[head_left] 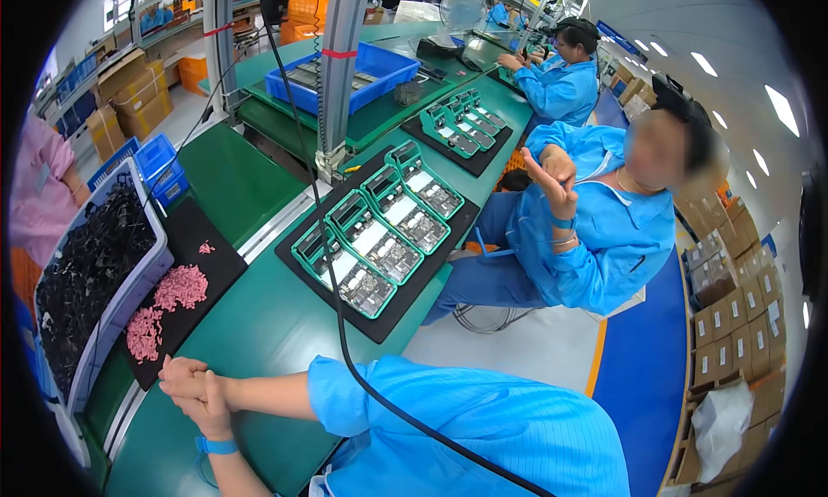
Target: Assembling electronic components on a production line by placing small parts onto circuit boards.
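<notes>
My left hand [204,406], with a blue band at its wrist, is clasped against my right hand [183,374]. The fingers of both are closed on each other, partly overlapping, and I see no object between them. They are over the near end of the green worktable [267,325]. Just beyond them lie heaps of small pink parts [179,287] on a black mat [212,257]. To the right of these, green frames holding circuit boards [379,253] stand in a row on another black mat [376,326].
A pale crate [160,238] full of tangled black parts [95,256] stands at the left. A black cable [343,342] hangs across the view. At the right, a co-worker [595,221] in blue holds both hands raised. Farther back sits a blue tray [371,62].
</notes>
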Action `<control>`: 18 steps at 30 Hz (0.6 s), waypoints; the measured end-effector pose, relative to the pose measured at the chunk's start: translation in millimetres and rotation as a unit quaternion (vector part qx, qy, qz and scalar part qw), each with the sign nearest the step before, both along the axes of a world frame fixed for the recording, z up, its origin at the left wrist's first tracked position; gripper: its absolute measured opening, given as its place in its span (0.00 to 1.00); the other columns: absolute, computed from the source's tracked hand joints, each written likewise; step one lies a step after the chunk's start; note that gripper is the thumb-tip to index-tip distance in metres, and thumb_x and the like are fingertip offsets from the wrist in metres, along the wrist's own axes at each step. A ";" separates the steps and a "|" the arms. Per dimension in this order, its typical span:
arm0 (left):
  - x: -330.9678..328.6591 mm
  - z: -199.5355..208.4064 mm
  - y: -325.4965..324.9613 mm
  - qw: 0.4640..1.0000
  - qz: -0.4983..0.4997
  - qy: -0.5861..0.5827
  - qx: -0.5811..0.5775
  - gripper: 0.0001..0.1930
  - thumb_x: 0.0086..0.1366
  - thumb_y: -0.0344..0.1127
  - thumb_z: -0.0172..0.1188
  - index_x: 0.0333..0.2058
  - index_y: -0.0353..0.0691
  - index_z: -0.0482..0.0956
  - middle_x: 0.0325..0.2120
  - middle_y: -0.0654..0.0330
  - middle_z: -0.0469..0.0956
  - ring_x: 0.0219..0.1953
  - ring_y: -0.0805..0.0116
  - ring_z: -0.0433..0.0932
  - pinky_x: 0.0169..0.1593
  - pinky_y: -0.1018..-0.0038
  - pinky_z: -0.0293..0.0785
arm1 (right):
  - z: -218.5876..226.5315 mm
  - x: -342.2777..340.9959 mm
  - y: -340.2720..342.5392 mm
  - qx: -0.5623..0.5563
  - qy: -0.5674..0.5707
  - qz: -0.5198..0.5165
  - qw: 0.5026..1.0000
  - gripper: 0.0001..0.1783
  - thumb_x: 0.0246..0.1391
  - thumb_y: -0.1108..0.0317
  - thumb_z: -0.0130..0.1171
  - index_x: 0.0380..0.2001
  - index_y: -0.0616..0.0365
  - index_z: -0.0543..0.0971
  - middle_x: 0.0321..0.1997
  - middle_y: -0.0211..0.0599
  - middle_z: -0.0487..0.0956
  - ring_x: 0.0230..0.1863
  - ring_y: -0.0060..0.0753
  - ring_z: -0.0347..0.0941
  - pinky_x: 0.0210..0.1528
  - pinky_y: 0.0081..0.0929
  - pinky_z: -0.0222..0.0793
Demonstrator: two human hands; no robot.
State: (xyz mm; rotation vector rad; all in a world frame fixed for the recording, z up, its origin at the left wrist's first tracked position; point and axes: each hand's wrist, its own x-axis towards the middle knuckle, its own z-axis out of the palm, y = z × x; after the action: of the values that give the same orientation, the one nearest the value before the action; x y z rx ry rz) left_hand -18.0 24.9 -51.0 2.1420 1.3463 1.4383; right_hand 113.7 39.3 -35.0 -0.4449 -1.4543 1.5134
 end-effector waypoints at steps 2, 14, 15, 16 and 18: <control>1.0 -5.1 7.0 1.000 -0.006 -0.018 -0.017 0.13 0.50 0.40 0.55 0.28 0.36 0.68 0.26 0.56 0.67 0.35 0.57 0.67 0.64 0.51 0.52 | 3.4 -2.4 11.8 -0.004 -0.009 -0.003 1.000 0.54 0.52 0.49 0.61 0.67 0.65 0.41 0.67 0.50 0.56 0.67 0.42 0.52 0.64 0.36 0.55; 0.8 -15.9 10.1 0.998 0.002 -0.027 -0.055 0.15 0.52 0.41 0.51 0.32 0.33 0.69 0.32 0.52 0.70 0.41 0.55 0.67 0.65 0.52 0.49 | -2.3 2.6 33.3 -0.034 -0.033 -0.012 0.999 0.53 0.50 0.50 0.63 0.66 0.66 0.45 0.63 0.50 0.61 0.62 0.41 0.57 0.60 0.34 0.60; 3.5 -20.9 13.0 0.998 0.002 -0.019 -0.066 0.16 0.53 0.42 0.50 0.33 0.33 0.70 0.33 0.52 0.70 0.43 0.54 0.67 0.65 0.53 0.50 | -6.8 4.8 38.1 -0.038 -0.035 -0.016 0.999 0.53 0.49 0.50 0.63 0.66 0.66 0.46 0.62 0.50 0.61 0.62 0.41 0.58 0.60 0.34 0.60; -1.9 -17.4 8.6 0.998 0.014 -0.010 -0.067 0.16 0.54 0.42 0.50 0.34 0.33 0.71 0.35 0.51 0.71 0.45 0.52 0.67 0.64 0.54 0.51 | 2.5 -13.8 34.8 -0.031 -0.037 -0.008 0.999 0.53 0.49 0.50 0.63 0.66 0.66 0.46 0.62 0.50 0.62 0.62 0.40 0.58 0.59 0.34 0.60; -12.7 -15.8 3.8 0.997 0.031 -0.008 -0.075 0.18 0.55 0.43 0.49 0.36 0.33 0.71 0.38 0.51 0.71 0.49 0.52 0.67 0.64 0.55 0.51 | 7.4 -7.8 34.4 -0.017 -0.039 0.009 0.999 0.53 0.49 0.50 0.64 0.66 0.66 0.47 0.62 0.50 0.62 0.61 0.40 0.59 0.59 0.33 0.61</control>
State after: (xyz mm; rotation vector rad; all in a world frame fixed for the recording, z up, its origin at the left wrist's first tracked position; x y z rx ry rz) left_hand -30.7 28.7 -66.8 2.0076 1.4764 1.3277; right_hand 105.8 73.7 -27.7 -0.5174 -1.4992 1.5514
